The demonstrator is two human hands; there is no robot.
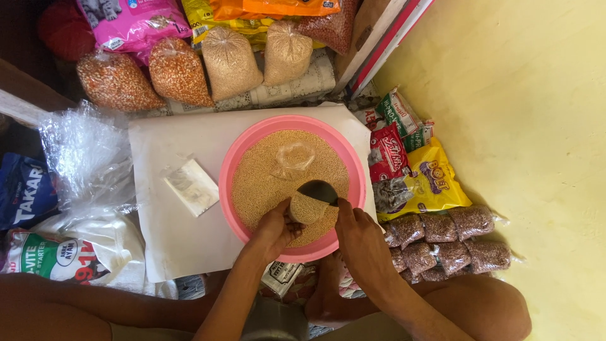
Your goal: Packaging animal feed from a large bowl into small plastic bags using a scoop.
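A pink basin (243, 155) full of small yellow-tan grain (265, 177) sits on a white sheet (164, 221). My left hand (276, 227) holds a small clear plastic bag (307, 208), partly filled with grain, upright over the basin's near side. My right hand (356, 230) grips a dark scoop (317, 190) tilted at the bag's mouth. An empty clear bag (293, 156) lies on the grain near the basin's middle.
Several tied bags of grain (230, 60) lie behind the basin. Small filled brown packets (448, 240) and colourful pouches (423, 177) sit at right by a yellow wall (530, 126). Crumpled clear plastic (85, 155), printed sacks (69, 252) and a flat packet (191, 187) lie left.
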